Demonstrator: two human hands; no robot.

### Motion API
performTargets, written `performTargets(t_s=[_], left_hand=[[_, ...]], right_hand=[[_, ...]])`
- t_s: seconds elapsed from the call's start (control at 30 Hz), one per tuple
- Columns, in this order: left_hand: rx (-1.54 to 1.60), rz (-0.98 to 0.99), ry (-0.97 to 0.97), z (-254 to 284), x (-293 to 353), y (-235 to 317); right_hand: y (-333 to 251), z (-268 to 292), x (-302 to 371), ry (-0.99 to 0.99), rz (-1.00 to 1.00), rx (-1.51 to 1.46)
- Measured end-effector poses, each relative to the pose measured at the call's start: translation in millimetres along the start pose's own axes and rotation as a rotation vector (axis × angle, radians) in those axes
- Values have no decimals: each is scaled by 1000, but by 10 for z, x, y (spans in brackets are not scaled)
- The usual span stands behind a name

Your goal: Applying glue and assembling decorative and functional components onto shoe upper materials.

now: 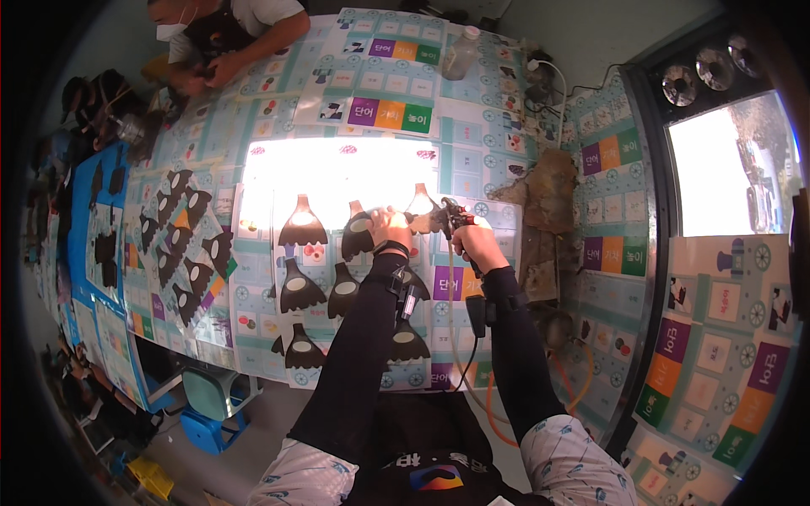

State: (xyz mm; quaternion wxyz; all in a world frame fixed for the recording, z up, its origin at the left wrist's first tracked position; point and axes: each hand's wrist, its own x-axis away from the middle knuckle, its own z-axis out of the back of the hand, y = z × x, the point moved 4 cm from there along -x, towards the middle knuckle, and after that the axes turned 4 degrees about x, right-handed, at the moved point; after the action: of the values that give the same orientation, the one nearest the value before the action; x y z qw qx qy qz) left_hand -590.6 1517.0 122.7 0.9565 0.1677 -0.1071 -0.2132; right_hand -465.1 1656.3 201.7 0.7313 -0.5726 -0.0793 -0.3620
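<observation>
My right hand (479,244) is wrapped round a spray gun (456,217), whose nozzle end points left. A pale hose hangs down from the gun. Just left of the nozzle is a brown bell-shaped piece (419,202) with a narrow neck and a lighter middle. My left hand (390,228) is at its left edge, fingers bent and drawn together on it; the fingertips are partly hidden. More such pieces, dark with a scalloped edge and pale oval, lie in rows around my left arm, such as one bell-shaped piece (302,223) and another beneath it (301,287).
A tilted sheet (190,291) on the left holds several similar dark pieces. Across the patterned table, a masked person (240,38) works. A clear bottle (460,55) stands at the far edge. Crumpled brown material (553,190) lies to the right; stools (211,392) stand below left.
</observation>
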Motion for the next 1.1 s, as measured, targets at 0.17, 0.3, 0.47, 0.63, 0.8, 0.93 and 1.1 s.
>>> performTargets(t_s=[0.17, 0.3, 0.47, 0.63, 0.8, 0.93, 1.1], left_hand=[[-38, -9, 64, -44, -9, -27], [-22, -3, 16, -40, -15, -16], [-7, -17, 54, 8, 12, -15], [8, 60, -61, 51, -14, 22], [-9, 29, -6, -19, -15, -30], [-43, -27, 79, -76, -21, -2], [26, 11, -60, 77, -16, 1]], right_hand=[[-63, 48, 43, 56, 7, -30], [-77, -99, 21, -8, -99, -184], [-62, -108, 7, 2, -131, -126], [96, 47, -31, 42, 38, 36], [-78, 38, -18, 75, -51, -150], [-87, 89, 8, 107, -69, -227], [-40, 129, 253, 48, -50, -330]])
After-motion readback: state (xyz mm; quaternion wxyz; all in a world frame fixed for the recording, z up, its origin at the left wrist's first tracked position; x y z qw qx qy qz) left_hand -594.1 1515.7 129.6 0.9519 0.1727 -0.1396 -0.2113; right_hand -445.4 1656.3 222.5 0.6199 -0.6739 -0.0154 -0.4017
